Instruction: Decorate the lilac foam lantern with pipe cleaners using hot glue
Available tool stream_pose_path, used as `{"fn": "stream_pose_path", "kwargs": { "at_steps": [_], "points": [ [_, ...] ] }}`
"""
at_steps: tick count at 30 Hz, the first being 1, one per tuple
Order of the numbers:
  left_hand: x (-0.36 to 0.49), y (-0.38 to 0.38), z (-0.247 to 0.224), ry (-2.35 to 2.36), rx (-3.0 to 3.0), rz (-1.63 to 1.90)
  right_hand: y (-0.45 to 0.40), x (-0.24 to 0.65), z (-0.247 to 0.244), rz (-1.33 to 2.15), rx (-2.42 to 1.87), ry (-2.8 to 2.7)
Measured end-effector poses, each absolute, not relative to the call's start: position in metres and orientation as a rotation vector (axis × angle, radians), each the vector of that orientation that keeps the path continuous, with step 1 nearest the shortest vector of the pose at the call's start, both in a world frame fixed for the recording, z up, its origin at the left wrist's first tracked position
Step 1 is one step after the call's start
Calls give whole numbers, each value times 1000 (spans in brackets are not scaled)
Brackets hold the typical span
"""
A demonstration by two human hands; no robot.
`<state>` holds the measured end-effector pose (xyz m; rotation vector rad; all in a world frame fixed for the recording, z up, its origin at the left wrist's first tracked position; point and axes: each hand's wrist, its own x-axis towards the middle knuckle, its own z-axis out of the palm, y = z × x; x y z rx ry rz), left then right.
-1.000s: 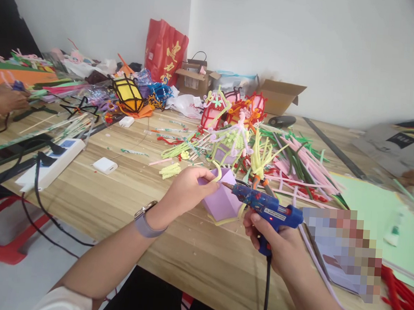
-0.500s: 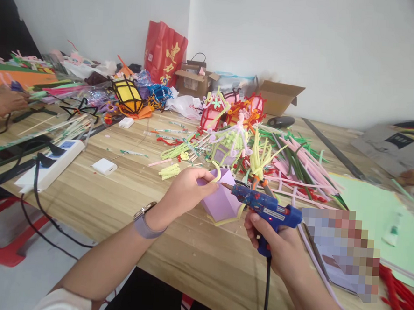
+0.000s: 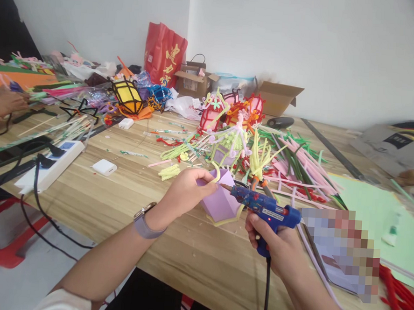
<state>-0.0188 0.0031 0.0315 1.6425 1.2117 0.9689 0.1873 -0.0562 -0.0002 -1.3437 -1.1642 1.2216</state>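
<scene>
My left hand (image 3: pixel 194 187), with a watch at its wrist, pinches a pale yellow pipe cleaner (image 3: pixel 216 172) at the upper edge of a lilac paper lantern body (image 3: pixel 221 205). Yellow pipe cleaner trims the lower rim of that body. My right hand (image 3: pixel 267 233) is closed round the handle of a blue glue gun (image 3: pixel 260 204), whose small red light is lit. The gun's nozzle points left, close to the left fingertips; whether it touches the paper or the pipe cleaner I cannot tell. A black cord hangs from the handle.
Behind the lantern body stand decorated lanterns (image 3: pixel 228 144) and orange-handled pliers (image 3: pixel 257 182). Pink and green pipe cleaners (image 3: pixel 304 165) lie at right, near a tablet (image 3: pixel 337 256) with a blurred screen. At left are a white power strip (image 3: pixel 54 164) and another person's hand (image 3: pixel 8 105).
Hardly anything differs. The glue gun has shifted very slightly to the left, while my left hand keeps its hold at the lantern body's edge.
</scene>
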Motion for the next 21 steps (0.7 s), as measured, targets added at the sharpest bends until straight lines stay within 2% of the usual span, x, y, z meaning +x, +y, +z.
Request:
{"fn": "stream_pose_path", "kwargs": {
  "at_steps": [21],
  "points": [
    [-18, 3, 31, 1228, 1632, 975, -56, 189, -2, 1216, -1367, -1183]
  ]
}}
